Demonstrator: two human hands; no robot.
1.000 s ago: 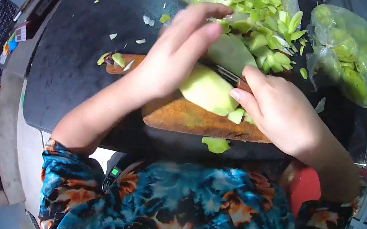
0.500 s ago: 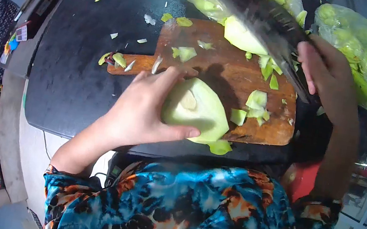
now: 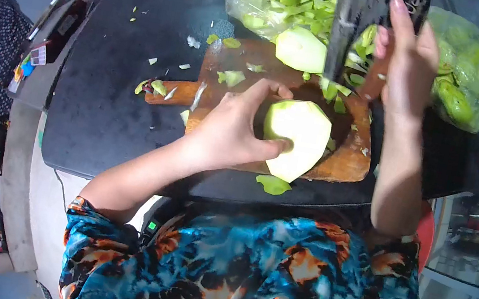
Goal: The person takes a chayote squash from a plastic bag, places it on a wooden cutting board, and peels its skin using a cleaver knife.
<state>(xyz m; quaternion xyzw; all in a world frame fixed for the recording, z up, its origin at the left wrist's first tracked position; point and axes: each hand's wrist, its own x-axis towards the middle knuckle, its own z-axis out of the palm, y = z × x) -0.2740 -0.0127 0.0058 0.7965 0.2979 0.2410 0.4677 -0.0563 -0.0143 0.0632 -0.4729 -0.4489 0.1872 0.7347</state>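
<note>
My left hand (image 3: pixel 237 127) grips a pale green peeled piece (image 3: pixel 301 137) by its left side, over the front of a wooden cutting board (image 3: pixel 344 160). In my right hand (image 3: pixel 406 66) is a wide dark cleaver (image 3: pixel 348 35), raised upright over the board's right side, its brown wooden handle partly within the fingers. A second pale piece (image 3: pixel 300 49) lies at the board's back edge, left of the blade. Small green scraps (image 3: pixel 231 77) are scattered on the board.
Behind the board lies an open clear bag (image 3: pixel 269 4) full of green peelings. A clear bag of green produce (image 3: pixel 470 79) stands at the right. Peel bits dot the black table (image 3: pixel 114 111), and one scrap (image 3: pixel 273 184) lies at its front edge.
The piece in my left hand, earlier on the board under the cleaver, has turned over and moved right since the middle frame. The cleaver has swung from slanted to upright.
</note>
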